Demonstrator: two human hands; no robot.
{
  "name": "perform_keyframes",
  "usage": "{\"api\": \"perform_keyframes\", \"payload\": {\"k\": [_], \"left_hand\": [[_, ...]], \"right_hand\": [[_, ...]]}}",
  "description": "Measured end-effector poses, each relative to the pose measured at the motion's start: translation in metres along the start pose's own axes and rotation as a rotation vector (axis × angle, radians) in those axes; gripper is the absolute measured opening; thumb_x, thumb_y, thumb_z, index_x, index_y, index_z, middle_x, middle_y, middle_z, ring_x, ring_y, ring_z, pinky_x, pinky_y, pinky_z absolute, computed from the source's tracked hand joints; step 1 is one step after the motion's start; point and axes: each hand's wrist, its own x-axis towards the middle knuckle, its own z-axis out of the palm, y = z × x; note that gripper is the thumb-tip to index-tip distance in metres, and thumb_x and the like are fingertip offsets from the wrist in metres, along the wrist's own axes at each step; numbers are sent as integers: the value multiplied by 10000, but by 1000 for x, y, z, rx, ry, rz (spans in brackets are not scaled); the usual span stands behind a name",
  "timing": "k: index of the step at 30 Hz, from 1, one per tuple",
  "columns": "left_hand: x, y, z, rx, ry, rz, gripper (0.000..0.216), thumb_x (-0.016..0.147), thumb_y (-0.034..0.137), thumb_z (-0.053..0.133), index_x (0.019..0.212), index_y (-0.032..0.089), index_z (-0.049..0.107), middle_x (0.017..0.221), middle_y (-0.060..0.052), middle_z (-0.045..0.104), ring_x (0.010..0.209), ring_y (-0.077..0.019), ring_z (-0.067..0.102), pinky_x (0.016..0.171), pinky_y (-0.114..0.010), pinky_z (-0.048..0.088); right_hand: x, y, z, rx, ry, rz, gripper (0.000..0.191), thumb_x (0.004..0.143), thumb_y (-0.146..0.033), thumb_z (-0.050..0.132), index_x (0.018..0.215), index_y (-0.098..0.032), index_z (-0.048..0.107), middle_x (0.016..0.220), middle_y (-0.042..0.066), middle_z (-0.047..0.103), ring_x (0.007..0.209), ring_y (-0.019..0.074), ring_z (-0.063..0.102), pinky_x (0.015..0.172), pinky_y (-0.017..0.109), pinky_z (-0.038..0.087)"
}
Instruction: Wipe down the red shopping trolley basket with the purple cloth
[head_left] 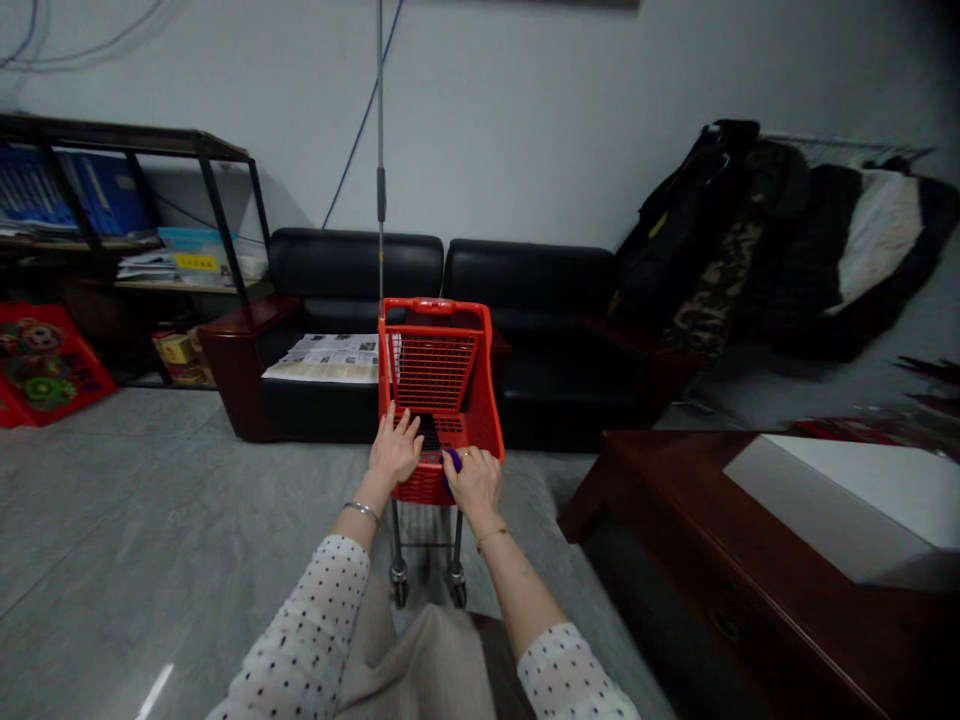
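A small red shopping cart [439, 375] stands upright on the floor in front of me, its handle at the far side and its wheels below. My left hand [395, 450] lies at the near left edge of the basket with its fingers stretched and apart; whether it presses on the rim I cannot tell. At the near right rim, my right hand [475, 478] is closed around a purple cloth [452, 462], most of which is hidden by the fingers. A long thin pole [381, 195] rises behind the cart's left side.
Behind the cart is a black sofa [352, 265] with newspapers [330, 358] on its seat. A dark wooden table [660, 500] is close on my right. Coats [780, 240] hang at the back right; a shelf [161, 135] and a red box [52, 365] are to the left.
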Motion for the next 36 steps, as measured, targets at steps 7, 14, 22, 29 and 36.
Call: {"api": "perform_keyframes", "payload": {"k": [7,14,22,29,36], "left_hand": [[5,-6,5,44,86,-36,494,988,400,377,1424,219,521,1623,-64,265,1519,-339,69,1210,-599,137],[7,-8,6,22,66,-75,517,1002,362,341,1468,172,460,1610,-94,299,1512,-333,126,1213,-545,194],[2,10,6,-5,87,-89,520,992,379,356,1460,186,473,1616,-74,286,1514,-335,116,1214,-577,157],[3,-1,7,-19,85,-88,531,1002,373,291,1460,170,467,1590,-70,345,1510,-309,149,1212,-588,157],[3,4,9,-34,87,-85,538,998,398,306,1457,177,478,1560,-42,407,1504,-332,143,1219,-575,141]], "right_hand": [[6,19,15,36,33,-7,249,924,-312,527,761,-182,662,756,54,652,736,182,498,739,314,303],[7,-12,33,13,13,-112,262,932,-365,518,797,-197,666,674,43,599,672,180,452,653,325,244],[2,29,12,33,121,23,266,942,-317,513,752,-183,642,734,58,632,752,187,508,758,323,322],[4,6,13,94,64,-189,248,950,-354,528,820,-197,670,788,50,659,765,182,525,763,313,338],[4,37,12,60,155,-13,270,954,-311,489,770,-197,650,749,59,645,768,197,530,787,323,366]]}}
